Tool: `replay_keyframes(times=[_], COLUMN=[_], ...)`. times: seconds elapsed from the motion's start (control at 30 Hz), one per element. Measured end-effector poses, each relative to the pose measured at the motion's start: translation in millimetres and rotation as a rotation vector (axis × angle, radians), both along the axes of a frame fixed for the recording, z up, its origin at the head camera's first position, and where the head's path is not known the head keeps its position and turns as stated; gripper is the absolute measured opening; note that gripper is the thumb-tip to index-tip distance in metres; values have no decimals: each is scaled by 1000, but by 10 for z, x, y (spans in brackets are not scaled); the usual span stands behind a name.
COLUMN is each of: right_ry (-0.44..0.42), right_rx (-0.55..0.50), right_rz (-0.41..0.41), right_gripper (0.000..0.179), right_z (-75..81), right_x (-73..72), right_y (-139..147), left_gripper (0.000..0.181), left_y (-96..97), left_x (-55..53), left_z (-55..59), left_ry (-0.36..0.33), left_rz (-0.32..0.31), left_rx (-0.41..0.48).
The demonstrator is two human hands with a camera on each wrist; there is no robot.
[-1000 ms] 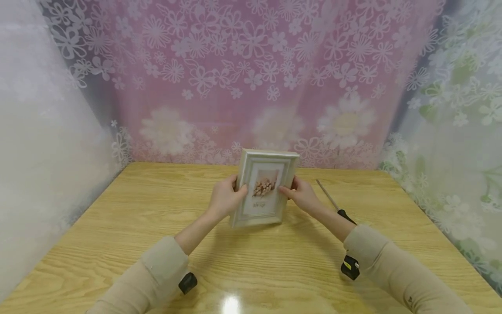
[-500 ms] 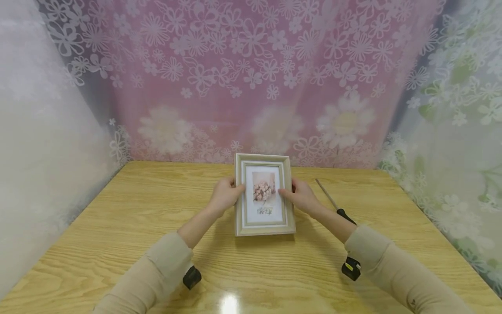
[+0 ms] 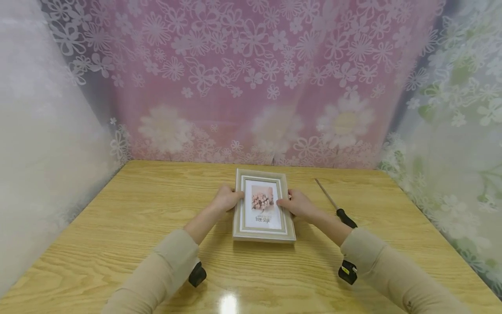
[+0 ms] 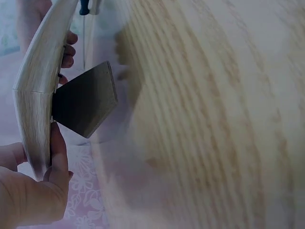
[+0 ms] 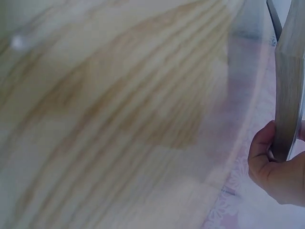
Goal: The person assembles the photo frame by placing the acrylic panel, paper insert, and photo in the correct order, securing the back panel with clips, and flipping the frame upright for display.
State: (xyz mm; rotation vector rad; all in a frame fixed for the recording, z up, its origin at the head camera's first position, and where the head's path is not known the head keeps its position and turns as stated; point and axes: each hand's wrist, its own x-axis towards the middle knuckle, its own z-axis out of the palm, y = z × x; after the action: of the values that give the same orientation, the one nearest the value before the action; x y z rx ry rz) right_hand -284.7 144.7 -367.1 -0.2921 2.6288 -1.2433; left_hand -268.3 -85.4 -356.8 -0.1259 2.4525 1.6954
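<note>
A cream-coloured picture frame (image 3: 264, 235) with a print of pink flowers and the words "free style" is held between both hands, its front tilted up toward the head camera. My left hand (image 3: 226, 198) grips its left side, thumb on the front border. On the opposite side my right hand (image 3: 300, 204) grips the edge, thumb also on the front. In the left wrist view, a dark stand flap (image 4: 88, 100) juts out from the frame's back, and the left fingers (image 4: 58, 152) curl behind. The right wrist view shows the right hand (image 5: 276, 176) around the frame's edge (image 5: 288, 95).
A screwdriver (image 3: 346, 217) with a black handle lies on the wooden table (image 3: 129, 244), right of the right hand, its shaft pointing to the back. A pink flowered curtain (image 3: 251, 87) hangs behind the table, with pale curtains at both sides.
The picture frame has turned from facing partly right to facing the head camera, then tipped back and come down slightly. Both hands have kept hold of its sides.
</note>
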Motion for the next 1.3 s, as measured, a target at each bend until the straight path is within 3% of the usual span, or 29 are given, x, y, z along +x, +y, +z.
replay_keyframes(times=[0.2, 0.4, 0.73, 0.9, 1.0, 1.3], right_ry=[-47, -59, -8, 5, 9, 39], right_rx=[62, 95, 211, 245, 268, 310], right_rz=[-28, -43, -53, -47, -36, -11], right_gripper=[45, 43, 30, 23, 22, 24], right_z=[-31, -50, -119, -148, -152, -151], right_x=[-12, -30, -47, -35, -37, -74], right_y=[-73, -115, -132, -137, -147, -198], left_gripper=[34, 23, 16, 39, 43, 42], left_y=[-15, -19, -24, -2, 13, 28], left_x=[-26, -76, -91, -80, -76, -88], left_z=[-76, -149, -230, -260, -271, -250], left_ry=[-54, -32, 87, 166, 188, 172], left_rz=[25, 46, -13, -100, -119, -119], left_rx=[-5, -46, -302, -498, -574, -644])
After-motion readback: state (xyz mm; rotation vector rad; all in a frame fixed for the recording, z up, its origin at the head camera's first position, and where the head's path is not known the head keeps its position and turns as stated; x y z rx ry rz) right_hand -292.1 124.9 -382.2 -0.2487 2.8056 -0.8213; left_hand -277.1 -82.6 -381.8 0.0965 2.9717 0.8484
